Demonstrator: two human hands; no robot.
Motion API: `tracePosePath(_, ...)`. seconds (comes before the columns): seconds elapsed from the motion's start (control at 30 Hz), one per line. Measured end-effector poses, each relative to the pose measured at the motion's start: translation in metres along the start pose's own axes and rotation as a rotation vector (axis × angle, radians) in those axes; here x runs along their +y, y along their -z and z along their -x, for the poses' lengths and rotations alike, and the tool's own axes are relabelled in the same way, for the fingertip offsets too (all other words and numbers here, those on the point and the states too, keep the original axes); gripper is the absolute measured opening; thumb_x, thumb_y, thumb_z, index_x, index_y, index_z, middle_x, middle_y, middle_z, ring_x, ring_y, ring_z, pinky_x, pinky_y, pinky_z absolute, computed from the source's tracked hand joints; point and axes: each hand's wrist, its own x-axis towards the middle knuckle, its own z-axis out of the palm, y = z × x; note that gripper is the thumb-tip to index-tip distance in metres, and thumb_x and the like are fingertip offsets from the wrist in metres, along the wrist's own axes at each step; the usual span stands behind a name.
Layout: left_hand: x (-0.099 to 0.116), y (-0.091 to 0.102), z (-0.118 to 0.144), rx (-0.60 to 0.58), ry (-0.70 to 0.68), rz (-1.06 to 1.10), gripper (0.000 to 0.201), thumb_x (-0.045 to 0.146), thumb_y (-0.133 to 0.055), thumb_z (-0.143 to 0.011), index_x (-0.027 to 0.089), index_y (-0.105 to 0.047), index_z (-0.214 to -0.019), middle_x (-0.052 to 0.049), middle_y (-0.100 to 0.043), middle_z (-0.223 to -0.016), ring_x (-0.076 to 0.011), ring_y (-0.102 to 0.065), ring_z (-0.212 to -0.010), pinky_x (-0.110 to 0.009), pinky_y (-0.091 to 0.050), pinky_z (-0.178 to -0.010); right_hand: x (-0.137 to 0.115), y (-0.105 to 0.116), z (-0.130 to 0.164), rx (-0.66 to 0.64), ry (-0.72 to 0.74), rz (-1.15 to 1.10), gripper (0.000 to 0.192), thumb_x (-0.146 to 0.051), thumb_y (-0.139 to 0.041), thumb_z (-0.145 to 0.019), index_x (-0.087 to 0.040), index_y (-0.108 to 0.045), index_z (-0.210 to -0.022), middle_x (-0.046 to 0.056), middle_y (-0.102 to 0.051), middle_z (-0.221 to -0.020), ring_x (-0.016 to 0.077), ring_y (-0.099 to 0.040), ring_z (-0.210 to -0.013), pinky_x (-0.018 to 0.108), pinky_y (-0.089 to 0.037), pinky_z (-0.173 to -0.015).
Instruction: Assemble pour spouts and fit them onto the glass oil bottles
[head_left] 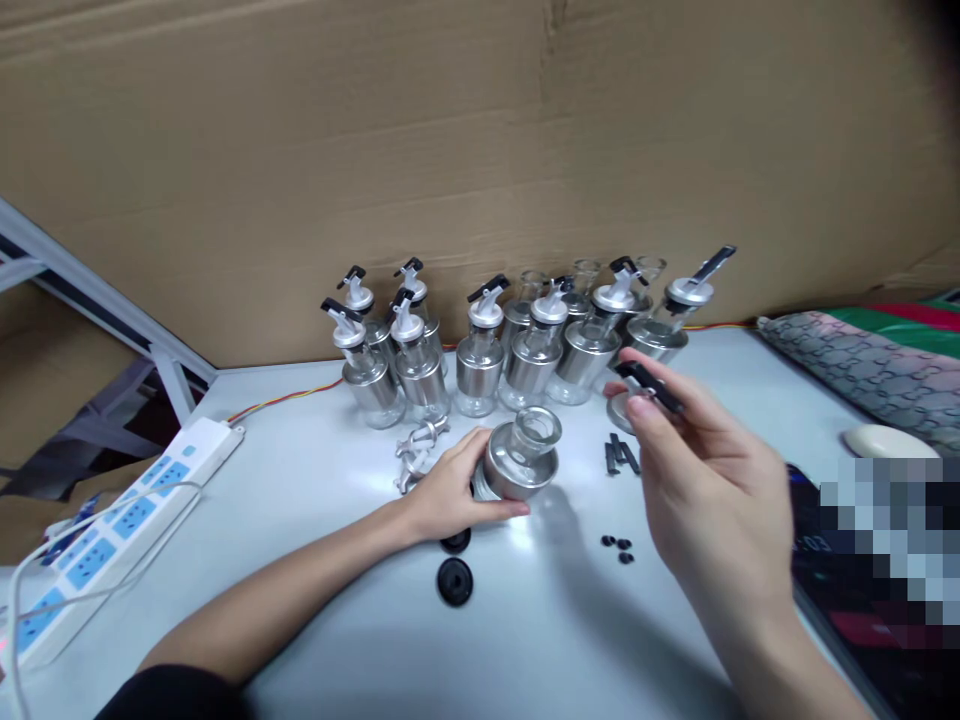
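Observation:
My left hand [450, 492] grips a glass bottle with a metal sleeve [523, 462], tilted on the white table [315, 560] with its open neck pointing up and away. My right hand [709, 480] is raised to the right of it and pinches a small black lever piece [651, 385] between thumb and fingers. Loose silver pourer parts [420, 447] lie just left of my left hand. Black round caps [455, 580] sit below the bottle.
A row of several finished bottles with black-lever pourers [517, 340] stands at the back against a cardboard wall. Black strips [621, 457] and tiny black rings [616, 546] lie mid-table. A power strip [127, 520] is at left, a mouse [889, 441] and patterned fabric at right.

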Motion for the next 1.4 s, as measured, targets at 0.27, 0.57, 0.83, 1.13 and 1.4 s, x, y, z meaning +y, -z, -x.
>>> tracePosePath(0.27,0.001,0.000,0.001,-0.036,0.054,0.023,0.059,0.044,-0.073,-0.073,0.016,-0.049,-0.119,-0.010,-0.060,-0.117,-0.0260,-0.057,-0.107,-0.036,-0.044,-0.094,-0.020,-0.010,0.001,0.054,0.147,-0.091,0.019,-0.021,-0.068,-0.081,-0.026,-0.067,-0.099,0.000,-0.070,-0.092,0.0172,-0.067,-0.084,0.035,-0.056,-0.079)
tracePosePath(0.57,0.003,0.001,0.000,-0.063,0.062,0.068,0.065,0.043,-0.073,-0.073,0.017,-0.045,-0.126,-0.010,-0.058,-0.124,-0.0268,-0.055,-0.112,-0.036,-0.042,-0.097,-0.025,-0.013,-0.006,-0.012,0.332,-0.020,0.034,-0.010,-0.065,-0.080,-0.028,-0.063,-0.109,0.001,-0.066,-0.103,0.0176,-0.067,-0.091,0.035,-0.056,-0.083)
tracePosePath(0.83,0.003,0.000,0.001,-0.059,0.068,0.081,0.066,0.043,-0.073,-0.073,0.017,-0.046,-0.127,-0.010,-0.059,-0.123,-0.0270,-0.055,-0.111,-0.036,-0.043,-0.096,-0.024,-0.013,-0.008,-0.076,0.423,0.094,0.040,-0.008,-0.063,-0.082,-0.030,-0.062,-0.115,-0.001,-0.068,-0.108,0.0170,-0.065,-0.096,0.031,-0.054,-0.081)
tracePosePath(1.13,0.003,0.000,0.000,-0.058,0.075,0.075,0.064,0.041,-0.074,-0.073,0.017,-0.047,-0.125,-0.010,-0.060,-0.121,-0.0268,-0.056,-0.109,-0.038,-0.043,-0.096,-0.019,-0.015,-0.009,-0.207,0.384,0.066,0.039,-0.008,-0.060,-0.084,-0.031,-0.061,-0.115,-0.002,-0.067,-0.109,0.0138,-0.063,-0.100,0.027,-0.050,-0.087)
tracePosePath(1.4,0.004,-0.001,0.000,-0.056,0.089,0.089,0.065,0.041,-0.075,-0.072,0.016,-0.047,-0.125,-0.010,-0.059,-0.123,-0.0287,-0.055,-0.113,-0.040,-0.043,-0.098,-0.017,-0.014,-0.007,-0.227,0.386,0.079,0.037,-0.010,-0.058,-0.086,-0.031,-0.059,-0.116,-0.001,-0.067,-0.109,0.0153,-0.063,-0.099,0.030,-0.051,-0.085)
